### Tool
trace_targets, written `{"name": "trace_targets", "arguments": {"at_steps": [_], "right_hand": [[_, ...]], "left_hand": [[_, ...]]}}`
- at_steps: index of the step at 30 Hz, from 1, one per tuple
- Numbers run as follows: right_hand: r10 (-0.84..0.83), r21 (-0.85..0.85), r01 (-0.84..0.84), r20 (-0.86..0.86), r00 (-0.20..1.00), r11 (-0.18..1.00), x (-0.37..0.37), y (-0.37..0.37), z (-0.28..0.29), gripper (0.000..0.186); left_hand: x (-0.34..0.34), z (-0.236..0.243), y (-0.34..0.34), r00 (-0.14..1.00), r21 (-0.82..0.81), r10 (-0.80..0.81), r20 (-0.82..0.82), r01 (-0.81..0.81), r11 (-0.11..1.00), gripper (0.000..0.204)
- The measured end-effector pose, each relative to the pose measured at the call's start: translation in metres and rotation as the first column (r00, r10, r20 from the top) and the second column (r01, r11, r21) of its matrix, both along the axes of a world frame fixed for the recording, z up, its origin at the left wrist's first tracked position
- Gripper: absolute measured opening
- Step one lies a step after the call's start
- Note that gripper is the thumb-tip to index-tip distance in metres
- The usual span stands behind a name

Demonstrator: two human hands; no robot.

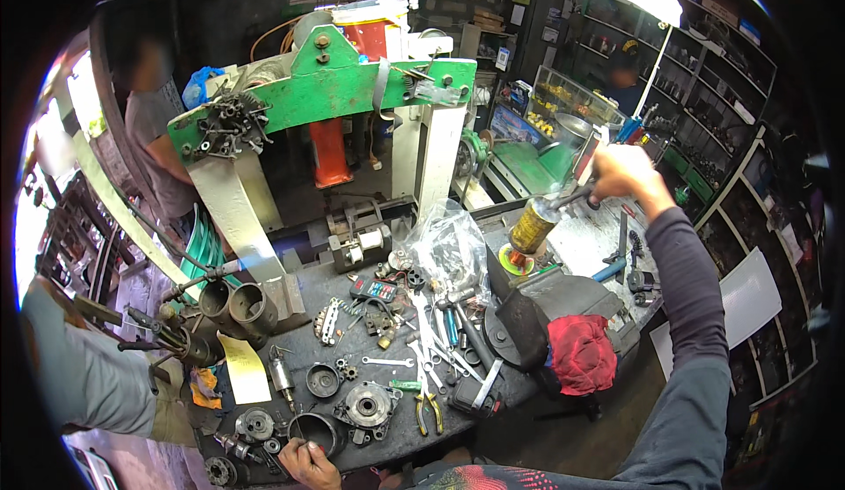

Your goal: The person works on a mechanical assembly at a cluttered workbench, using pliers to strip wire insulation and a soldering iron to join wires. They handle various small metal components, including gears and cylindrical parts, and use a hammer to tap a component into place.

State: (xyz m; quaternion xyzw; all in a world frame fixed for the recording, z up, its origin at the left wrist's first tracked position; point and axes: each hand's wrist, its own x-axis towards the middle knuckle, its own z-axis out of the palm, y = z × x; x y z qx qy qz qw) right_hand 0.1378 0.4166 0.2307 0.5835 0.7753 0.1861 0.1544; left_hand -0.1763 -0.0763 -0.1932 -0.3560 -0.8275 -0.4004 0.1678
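My right hand point(620, 173) is raised at the right, its fingers closed on a dark handled object point(579, 194) held just over a worn yellow can point(535, 224), which is on the bench behind a black machine part. My left hand point(308, 460) is at the bottom edge, fingers curled around a slim tool with a red piece, partly hidden, by a round metal housing point(319, 430). Near it lie a flanged casting point(370, 409), a small cup-shaped part point(324, 381), a cylindrical motor part point(282, 373), yellow-handled pliers point(429, 412), several wrenches point(387, 361) and a yellow paper point(239, 367).
A green and cream press frame point(299, 103) stands behind the bench. A plastic bag point(440, 252) and red cloth point(581, 353) lie on it. Metal cylinders point(231, 309) stand left. One person point(154, 138) stands back left, another point(75, 358) near left, a third point(623, 85) behind shelving.
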Motion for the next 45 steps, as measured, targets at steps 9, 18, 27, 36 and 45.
{"name": "trace_targets", "arguments": {"at_steps": [9, 18, 27, 36, 45], "right_hand": [[0.140, 0.177, -0.037, -0.618, 0.774, 0.984, 0.066, -0.057, 0.022, 0.063], [-0.262, -0.262, -0.480, -0.963, 0.068, 0.837, -0.125, -0.119, -0.184, 0.032], [-0.619, -0.497, -0.529, -0.782, -0.070, 0.688, -0.313, -0.197, -0.348, 0.028], [-0.624, -0.415, -0.597, -0.757, -0.192, 0.687, -0.344, -0.198, -0.415, 0.022], [-0.583, -0.364, -0.610, -0.787, -0.204, 0.704, -0.357, -0.177, -0.433, 0.020]], "left_hand": [[-0.009, -0.002, 0.008, 0.992, 0.084, -0.097, 0.076, 0.090, 0.992, 0.031], [-0.025, 0.021, -0.001, 0.965, 0.220, -0.186, 0.182, 0.145, 0.965, 0.020], [-0.034, 0.028, -0.037, 0.972, 0.199, -0.125, 0.197, 0.085, 0.976, 0.017], [-0.032, 0.017, -0.035, 0.963, 0.155, -0.160, 0.216, 0.127, 0.980, 0.013], [-0.034, 0.016, -0.027, 0.974, 0.072, -0.163, 0.158, 0.154, 0.985, 0.013]]}}
